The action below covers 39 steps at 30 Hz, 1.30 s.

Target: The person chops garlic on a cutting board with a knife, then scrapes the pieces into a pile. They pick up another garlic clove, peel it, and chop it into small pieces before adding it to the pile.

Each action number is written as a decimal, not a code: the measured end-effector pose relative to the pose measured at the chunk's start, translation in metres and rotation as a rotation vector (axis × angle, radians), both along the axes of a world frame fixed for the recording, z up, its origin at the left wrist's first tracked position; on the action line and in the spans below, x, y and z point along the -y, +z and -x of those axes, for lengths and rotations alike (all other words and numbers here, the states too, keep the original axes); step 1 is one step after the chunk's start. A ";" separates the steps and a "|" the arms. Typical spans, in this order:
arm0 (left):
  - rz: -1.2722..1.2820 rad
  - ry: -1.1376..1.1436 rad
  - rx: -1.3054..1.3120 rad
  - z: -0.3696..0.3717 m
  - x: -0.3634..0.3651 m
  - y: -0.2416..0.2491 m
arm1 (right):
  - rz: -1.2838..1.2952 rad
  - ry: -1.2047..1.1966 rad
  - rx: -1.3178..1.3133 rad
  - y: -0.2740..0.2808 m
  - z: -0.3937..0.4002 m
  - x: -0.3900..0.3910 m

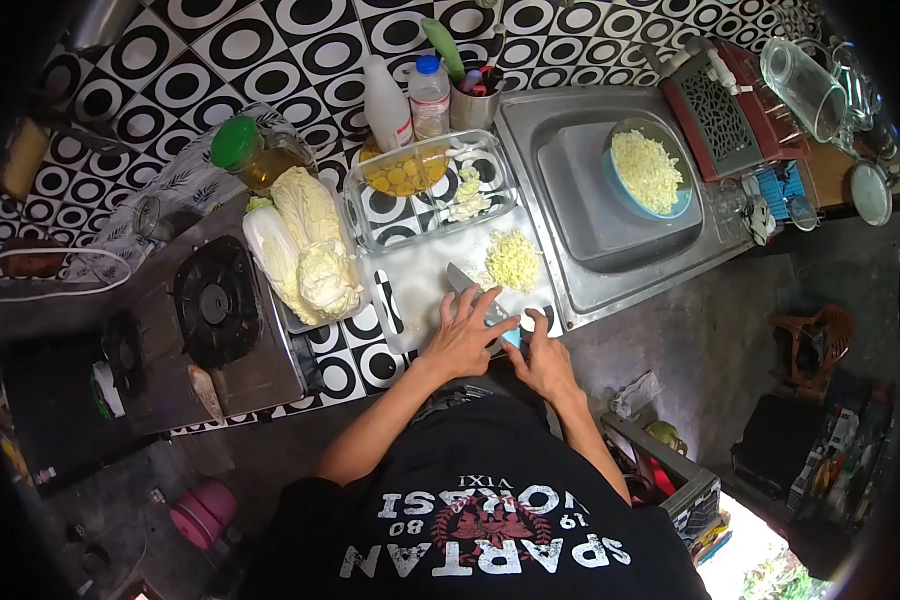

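My right hand [545, 362] is closed round the blue handle of a kitchen knife [458, 279], its blade pointing up and left over the white cutting board [415, 262]. My left hand [458, 338] has its fingers spread across the blade, seemingly touching it. Just beyond the blade is a heap of finely chopped pale cabbage [513, 260], with small bits close to the knife. Behind the board stands a divided glass dish [382, 243]. Yellow slices in liquid fill its left part, and whitish pieces lie in its right.
Left of the board, a tray holds whole napa cabbages [302, 245], beside a gas stove [215, 300]. On the right, a blue bowl [618, 192] of chopped cabbage sits in the steel sink [570, 262]. Bottles [430, 100] and a green-lidded jar [238, 145] line the wall.
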<state>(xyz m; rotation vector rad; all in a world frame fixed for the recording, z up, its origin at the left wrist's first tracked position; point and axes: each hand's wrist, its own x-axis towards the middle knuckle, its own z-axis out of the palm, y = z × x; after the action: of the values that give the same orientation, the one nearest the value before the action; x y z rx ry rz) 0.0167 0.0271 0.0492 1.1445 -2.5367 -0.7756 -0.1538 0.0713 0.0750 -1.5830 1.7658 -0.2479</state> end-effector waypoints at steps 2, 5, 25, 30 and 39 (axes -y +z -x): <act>-0.011 0.006 0.017 -0.001 0.002 -0.003 | 0.008 0.027 -0.013 0.004 0.004 0.000; -0.035 0.036 0.092 -0.009 0.012 -0.011 | -0.074 -0.002 -0.089 0.014 0.012 -0.002; -1.760 0.828 -1.732 -0.014 0.021 -0.023 | 0.089 -0.139 0.390 0.001 0.007 -0.032; -1.824 0.927 -1.709 -0.021 0.013 -0.025 | 0.060 -0.090 0.402 -0.031 0.009 -0.026; -1.573 0.819 -1.243 -0.028 0.012 -0.027 | 0.023 -0.197 0.464 -0.046 0.020 -0.033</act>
<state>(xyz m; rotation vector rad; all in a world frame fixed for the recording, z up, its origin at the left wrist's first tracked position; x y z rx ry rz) 0.0445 0.0149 0.0218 1.0970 -0.1110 -2.1911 -0.1736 0.1039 0.0289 -1.2390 1.5491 -0.6747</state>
